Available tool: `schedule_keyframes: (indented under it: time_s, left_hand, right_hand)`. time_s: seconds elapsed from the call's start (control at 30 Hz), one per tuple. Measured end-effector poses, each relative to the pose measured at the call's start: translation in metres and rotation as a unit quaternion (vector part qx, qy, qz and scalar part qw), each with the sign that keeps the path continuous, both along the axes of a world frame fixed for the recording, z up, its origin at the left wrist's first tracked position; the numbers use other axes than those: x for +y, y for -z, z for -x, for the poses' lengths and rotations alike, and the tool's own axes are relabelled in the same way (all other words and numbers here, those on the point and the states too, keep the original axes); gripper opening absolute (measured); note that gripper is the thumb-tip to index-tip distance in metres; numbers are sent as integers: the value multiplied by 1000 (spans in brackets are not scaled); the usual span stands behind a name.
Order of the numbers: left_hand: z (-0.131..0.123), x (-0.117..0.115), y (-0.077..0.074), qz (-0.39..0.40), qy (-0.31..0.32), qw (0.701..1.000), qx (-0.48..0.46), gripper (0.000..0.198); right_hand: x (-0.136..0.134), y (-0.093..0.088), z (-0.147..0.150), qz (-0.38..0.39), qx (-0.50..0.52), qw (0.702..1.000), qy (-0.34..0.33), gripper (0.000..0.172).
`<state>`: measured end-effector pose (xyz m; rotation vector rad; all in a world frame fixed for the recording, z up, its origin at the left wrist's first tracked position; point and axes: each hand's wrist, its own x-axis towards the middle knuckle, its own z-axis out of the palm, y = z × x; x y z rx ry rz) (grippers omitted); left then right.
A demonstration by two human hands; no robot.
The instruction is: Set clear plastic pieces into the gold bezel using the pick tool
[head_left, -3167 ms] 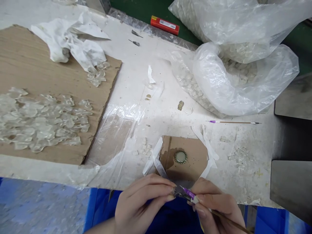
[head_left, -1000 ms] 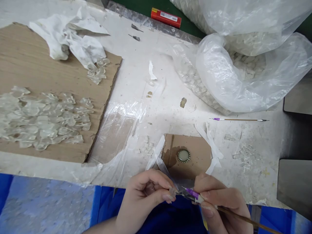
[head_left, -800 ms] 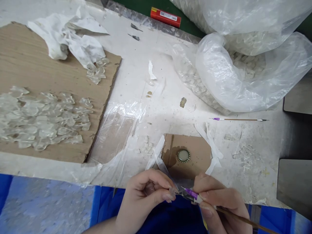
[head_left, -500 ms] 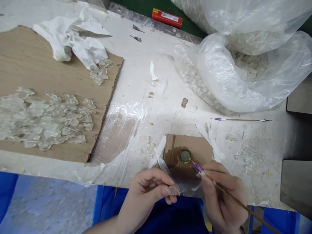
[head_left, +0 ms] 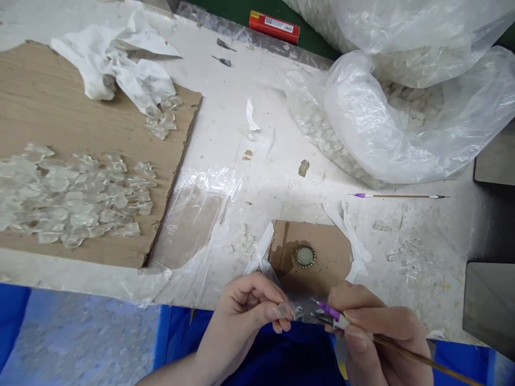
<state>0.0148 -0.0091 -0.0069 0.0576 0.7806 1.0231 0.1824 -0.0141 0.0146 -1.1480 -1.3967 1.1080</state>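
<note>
My left hand [head_left: 251, 321] is closed in a pinch on a small translucent piece [head_left: 282, 310]. My right hand [head_left: 374, 332] grips a thin wooden stick [head_left: 420, 356], its end fitted with a purple-hubbed needle [head_left: 328, 310] and a dark needle tip beside it. Those tips point left, a short gap from the translucent piece. Beyond both hands, a round cap-like dish [head_left: 306, 257] with a notched rim and pale liquid inside sits on a small cardboard piece [head_left: 332, 241], which has a dark wet stain on its left side.
Many clear pieces [head_left: 80, 198] and a white cloth [head_left: 116, 64] lie on a large cardboard sheet [head_left: 36, 96]. Plastic bags [head_left: 362, 123] of pieces fill the back right. A second needle-tipped stick [head_left: 398, 196], small pale bits [head_left: 243, 241] and a red tube [head_left: 274, 27] lie around.
My right hand has drawn the needle tips away from the dish, toward me, down near my left hand. The left hand has hardly moved and keeps its pinch.
</note>
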Motion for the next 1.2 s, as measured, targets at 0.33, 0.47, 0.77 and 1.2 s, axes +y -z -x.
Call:
schedule_keyframes:
  time_s: [0.33,0.47,0.77,1.2]
  left_hand:
    - [0,0,0,-2,-2,1000,-16,13]
    - [-1,-2,1,-11,0,1000,-20,12]
    - [-2,-2,0,-66,-14,998,0,6]
    - [-1,-5,-6,-167,-47,969,176,10]
  right_hand:
    - [12,-6,4,-19,-12,997,-80,16]
    - [9,-3,3,-29,-19,996,-83,16]
    - [10,-13,2,-3,-38,996,-82,24]
    - [7,-9,15,-109,-36,993,25,14]
